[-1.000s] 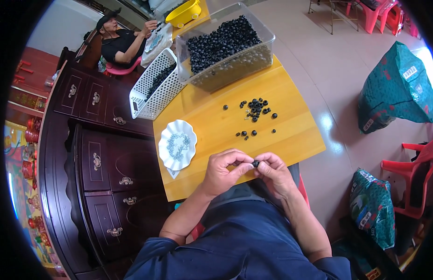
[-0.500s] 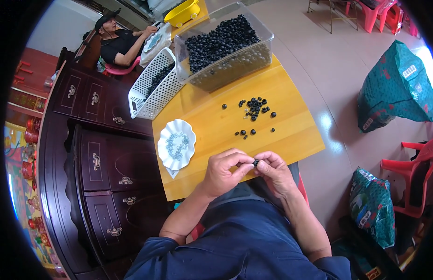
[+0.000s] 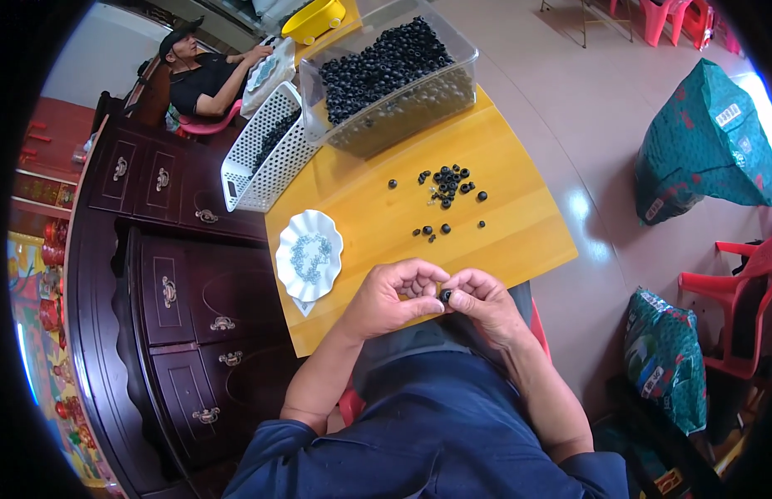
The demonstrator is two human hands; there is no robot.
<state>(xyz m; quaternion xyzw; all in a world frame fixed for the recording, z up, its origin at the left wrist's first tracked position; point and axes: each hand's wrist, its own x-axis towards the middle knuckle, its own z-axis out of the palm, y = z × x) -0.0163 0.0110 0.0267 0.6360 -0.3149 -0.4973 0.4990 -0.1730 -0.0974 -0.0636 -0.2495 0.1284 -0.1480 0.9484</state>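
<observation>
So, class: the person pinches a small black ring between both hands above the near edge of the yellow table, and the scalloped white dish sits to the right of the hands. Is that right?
Not quite. The head view shows the scalloped white dish to the left of the hands, not the right. The rest stands: left hand and right hand pinch the small black ring above the near edge of the yellow table.

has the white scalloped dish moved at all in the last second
No. The white scalloped dish keeps its place at the left edge of the yellow table, below the white basket.
</observation>
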